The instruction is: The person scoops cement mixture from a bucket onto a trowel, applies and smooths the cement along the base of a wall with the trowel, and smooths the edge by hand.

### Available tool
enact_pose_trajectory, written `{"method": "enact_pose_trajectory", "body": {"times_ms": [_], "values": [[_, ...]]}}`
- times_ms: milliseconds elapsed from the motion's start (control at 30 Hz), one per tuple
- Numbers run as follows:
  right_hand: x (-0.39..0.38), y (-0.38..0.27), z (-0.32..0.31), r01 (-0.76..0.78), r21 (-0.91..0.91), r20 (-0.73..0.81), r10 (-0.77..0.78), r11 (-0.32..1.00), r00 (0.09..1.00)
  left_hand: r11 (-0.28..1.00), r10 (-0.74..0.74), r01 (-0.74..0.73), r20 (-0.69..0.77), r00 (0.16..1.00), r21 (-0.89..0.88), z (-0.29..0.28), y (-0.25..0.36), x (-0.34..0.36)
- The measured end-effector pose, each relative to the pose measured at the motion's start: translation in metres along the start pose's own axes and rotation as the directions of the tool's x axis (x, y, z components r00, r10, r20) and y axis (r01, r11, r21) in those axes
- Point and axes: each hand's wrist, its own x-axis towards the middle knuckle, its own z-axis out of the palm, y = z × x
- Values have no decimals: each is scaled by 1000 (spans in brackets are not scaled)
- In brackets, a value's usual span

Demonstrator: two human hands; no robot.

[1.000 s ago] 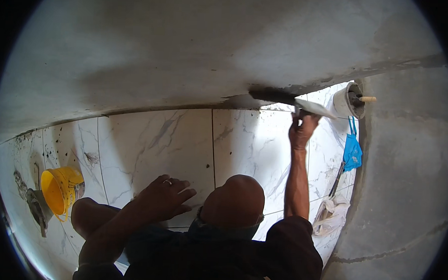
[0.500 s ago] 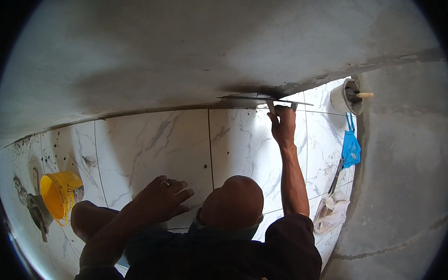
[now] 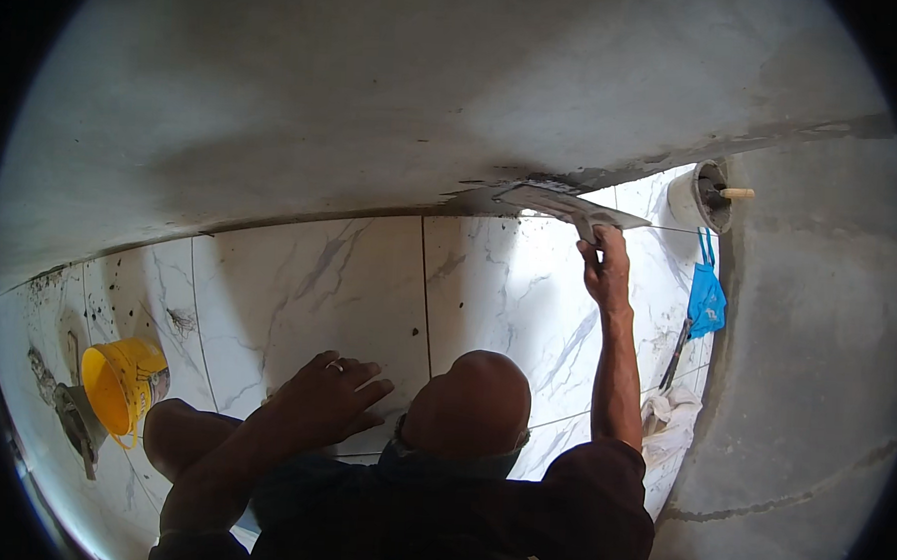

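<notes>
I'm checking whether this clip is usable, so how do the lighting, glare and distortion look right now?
In the head view, glare washes out the floor tiles left of the right forearm; the left hand is dim; soft shadows darken the wall, whose base bows with fisheye distortion; corners are black; the flat trowel in the right hand has a readable outline.

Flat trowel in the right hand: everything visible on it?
The long, flat, mottled-grey trowel looks metal, thin-bladed. The bare right hand grips its handle, mostly hidden. It slants: left end at the grey plaster wall's dark-stained base, right end over white marbled tiles. Whether the blade touches the wall is unclear.
</notes>
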Motion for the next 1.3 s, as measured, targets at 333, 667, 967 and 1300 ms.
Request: {"method": "enact_pose_trajectory", "body": {"times_ms": [333,667,967,1300], "values": [[-2,18,75,54,-191,-11,-57,980,998,999,-32,34,55,998,-34,2,-4,2],[0,5,-4,-18,-142,-165,-5,990,986,1000,-14,15,40,999,-22,1,-1,0],[-2,-26,106,7,-216,-66,-22,976,998,1000,-25,25,22,999,6,3,1,0],[22,-52,16,-201,150,-347,242,968,906,1000,6,-6,32,999,-23,2,1,-2]]}}
